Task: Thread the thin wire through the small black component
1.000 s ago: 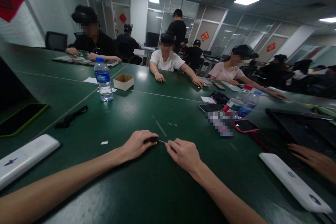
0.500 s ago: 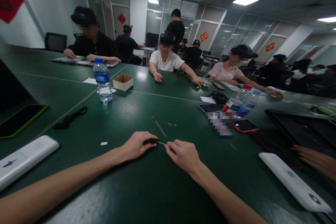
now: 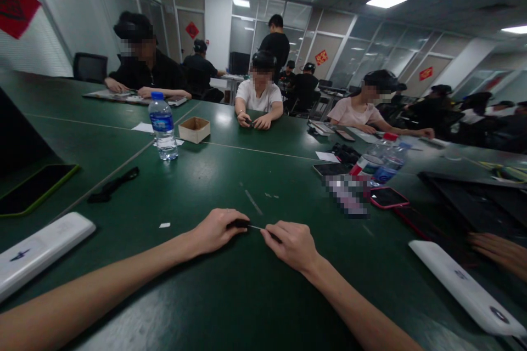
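Just left of centre, my left hand (image 3: 220,228) is closed around the black handle (image 3: 240,224) of a slim tool that looks like a small screwdriver. Its thin, pale shaft (image 3: 255,227) runs rightward to my right hand (image 3: 290,242), whose thumb and fingers are pinched at the shaft's far end. A dark piece (image 3: 275,237) shows between those right fingers; what it is I cannot make out. Both hands are low over the green table (image 3: 214,290). A small white scrap (image 3: 164,225) lies left of my left wrist.
To the left are a water bottle (image 3: 163,129), an open box (image 3: 195,130), a black strap (image 3: 114,185), a green-edged phone (image 3: 39,189) and a white device (image 3: 45,252). Rightward lie another white device (image 3: 463,285), phones (image 3: 389,197), bottles and a person's hand (image 3: 500,252). Several people sit around.
My hands keep nearly the same pose, and the dark piece in my right fingers now shows. Across the table, a person in white has brought both hands together around a small dark thing.
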Demonstrator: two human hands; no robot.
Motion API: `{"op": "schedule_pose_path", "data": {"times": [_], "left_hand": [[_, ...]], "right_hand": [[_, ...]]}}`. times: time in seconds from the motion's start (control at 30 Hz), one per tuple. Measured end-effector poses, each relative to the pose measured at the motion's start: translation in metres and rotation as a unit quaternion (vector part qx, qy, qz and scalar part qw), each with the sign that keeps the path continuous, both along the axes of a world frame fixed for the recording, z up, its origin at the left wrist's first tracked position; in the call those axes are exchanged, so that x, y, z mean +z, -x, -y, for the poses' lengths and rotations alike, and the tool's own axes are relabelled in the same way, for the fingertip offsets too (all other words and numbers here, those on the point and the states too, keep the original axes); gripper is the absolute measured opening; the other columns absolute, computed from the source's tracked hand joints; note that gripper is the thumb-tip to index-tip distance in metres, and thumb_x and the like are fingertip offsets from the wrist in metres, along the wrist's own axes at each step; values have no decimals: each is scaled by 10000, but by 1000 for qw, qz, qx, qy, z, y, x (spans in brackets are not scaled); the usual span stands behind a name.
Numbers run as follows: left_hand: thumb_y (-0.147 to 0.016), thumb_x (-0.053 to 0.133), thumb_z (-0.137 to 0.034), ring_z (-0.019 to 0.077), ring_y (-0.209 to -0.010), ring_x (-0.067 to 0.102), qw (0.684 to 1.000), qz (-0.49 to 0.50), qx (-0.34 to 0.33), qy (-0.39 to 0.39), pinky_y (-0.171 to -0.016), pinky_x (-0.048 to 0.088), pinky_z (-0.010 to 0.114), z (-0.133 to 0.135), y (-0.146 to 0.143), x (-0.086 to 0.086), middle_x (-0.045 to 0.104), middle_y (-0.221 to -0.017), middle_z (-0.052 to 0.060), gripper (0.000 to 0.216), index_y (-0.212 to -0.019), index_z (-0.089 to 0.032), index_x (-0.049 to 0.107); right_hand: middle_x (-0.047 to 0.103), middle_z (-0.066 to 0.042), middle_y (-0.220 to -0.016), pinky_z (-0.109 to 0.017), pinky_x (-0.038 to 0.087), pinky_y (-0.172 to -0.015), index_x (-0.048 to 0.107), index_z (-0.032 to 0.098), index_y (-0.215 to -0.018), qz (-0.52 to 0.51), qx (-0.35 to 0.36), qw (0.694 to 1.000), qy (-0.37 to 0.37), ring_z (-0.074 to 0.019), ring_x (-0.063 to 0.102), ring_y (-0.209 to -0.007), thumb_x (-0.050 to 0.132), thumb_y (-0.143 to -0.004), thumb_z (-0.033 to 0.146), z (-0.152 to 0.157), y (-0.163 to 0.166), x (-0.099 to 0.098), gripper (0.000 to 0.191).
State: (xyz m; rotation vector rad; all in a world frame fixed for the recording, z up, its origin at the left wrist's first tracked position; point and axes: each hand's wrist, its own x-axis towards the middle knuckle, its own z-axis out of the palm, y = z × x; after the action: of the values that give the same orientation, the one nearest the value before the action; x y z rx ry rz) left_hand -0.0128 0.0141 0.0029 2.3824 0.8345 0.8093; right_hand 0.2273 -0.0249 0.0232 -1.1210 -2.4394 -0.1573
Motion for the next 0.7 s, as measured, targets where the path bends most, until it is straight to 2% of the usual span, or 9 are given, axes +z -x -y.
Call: {"op": "schedule_pose_path", "data": {"times": [0.1,0.23,0.43,0.57,0.7], "left_hand": [[-900,553,-241,160,-871,629,1000,-16,-5,1,-794,480,274,-1,-2,1,682,-971,51,200,-1066,-173,642],[-899,554,-242,158,-865,627,1000,-23,-4,2,-793,476,270,0,-4,3,680,-952,48,192,-1051,-170,646],[-897,562,-255,158,-877,621,1000,-19,11,16,-803,472,280,2,-3,7,676,-969,39,200,-1068,-177,631],[-891,571,-255,159,-888,623,1000,-3,22,21,-811,473,289,1,-4,6,679,-981,34,192,-1058,-182,631],[-891,571,-254,161,-881,626,1000,-2,26,16,-805,474,292,0,-4,4,682,-975,35,192,-1057,-183,632]], "right_hand": [[618,-12,-655,-206,365,-547,679,166,-789,-28,37,999,-13,-79,510,-550,460,-926,302,3,6,2,293],[621,-9,-670,-205,359,-545,670,170,-782,-15,64,998,-16,-75,505,-548,485,-913,304,5,13,2,264],[619,-7,-683,-190,348,-532,679,173,-830,25,-35,999,30,-69,509,-551,441,-939,327,-4,2,2,303],[624,-1,-696,-180,342,-524,680,178,-863,39,-44,996,61,-62,507,-550,418,-951,337,-5,0,3,319],[624,-1,-690,-187,345,-524,682,179,-852,30,-57,996,57,-67,510,-550,412,-949,358,-4,2,2,338]]}}
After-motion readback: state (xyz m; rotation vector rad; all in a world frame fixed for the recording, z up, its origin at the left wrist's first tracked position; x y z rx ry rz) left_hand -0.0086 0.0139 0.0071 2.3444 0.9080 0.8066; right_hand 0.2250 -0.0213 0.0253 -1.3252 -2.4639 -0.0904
